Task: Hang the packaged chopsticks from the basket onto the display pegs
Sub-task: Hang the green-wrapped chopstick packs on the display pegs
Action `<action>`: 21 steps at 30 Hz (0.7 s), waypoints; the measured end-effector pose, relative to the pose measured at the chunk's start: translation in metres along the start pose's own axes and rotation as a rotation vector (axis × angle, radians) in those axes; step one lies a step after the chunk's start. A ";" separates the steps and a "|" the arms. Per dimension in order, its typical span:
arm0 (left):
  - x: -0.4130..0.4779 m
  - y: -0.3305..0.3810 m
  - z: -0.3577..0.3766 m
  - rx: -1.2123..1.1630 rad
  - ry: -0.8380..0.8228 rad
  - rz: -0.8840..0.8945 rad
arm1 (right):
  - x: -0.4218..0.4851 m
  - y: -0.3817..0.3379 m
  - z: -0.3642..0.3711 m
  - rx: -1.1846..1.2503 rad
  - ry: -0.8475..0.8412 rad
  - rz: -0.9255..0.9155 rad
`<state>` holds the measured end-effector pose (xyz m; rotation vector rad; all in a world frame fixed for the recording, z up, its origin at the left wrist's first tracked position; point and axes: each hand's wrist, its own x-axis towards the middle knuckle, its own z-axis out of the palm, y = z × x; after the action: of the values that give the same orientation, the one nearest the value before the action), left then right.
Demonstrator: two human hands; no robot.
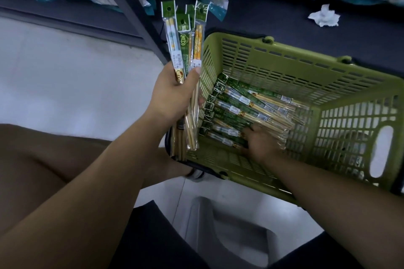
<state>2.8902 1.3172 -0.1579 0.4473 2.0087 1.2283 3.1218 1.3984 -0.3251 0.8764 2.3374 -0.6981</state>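
beneath right hand (260,142) fingers lie the basket (284,65) packs (240,107); whether they grasp, i cannot tell. left hand (175,94) fingers clench a bundle (185,39); add one, holes aligned.

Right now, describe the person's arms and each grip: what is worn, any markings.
The left grip and right grip are bare hands on bare forearms: no sleeves, gloves, watch, bracelet or rings show. The left thumbnail is short and unpainted. No tattoos or marks are visible.

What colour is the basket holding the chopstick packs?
The basket is olive green, with slotted walls; the head view shows it plainly.
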 end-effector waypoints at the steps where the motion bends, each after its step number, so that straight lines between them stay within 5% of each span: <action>1: 0.000 -0.001 0.000 -0.011 0.000 0.001 | 0.000 0.000 0.001 -0.015 -0.004 0.003; 21: 0.004 -0.007 0.002 -0.042 0.003 0.011 | 0.005 -0.010 0.002 -0.208 -0.046 -0.044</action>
<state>2.8893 1.3180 -0.1659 0.4370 1.9819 1.2759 3.1117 1.3927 -0.3270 0.7117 2.3430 -0.4762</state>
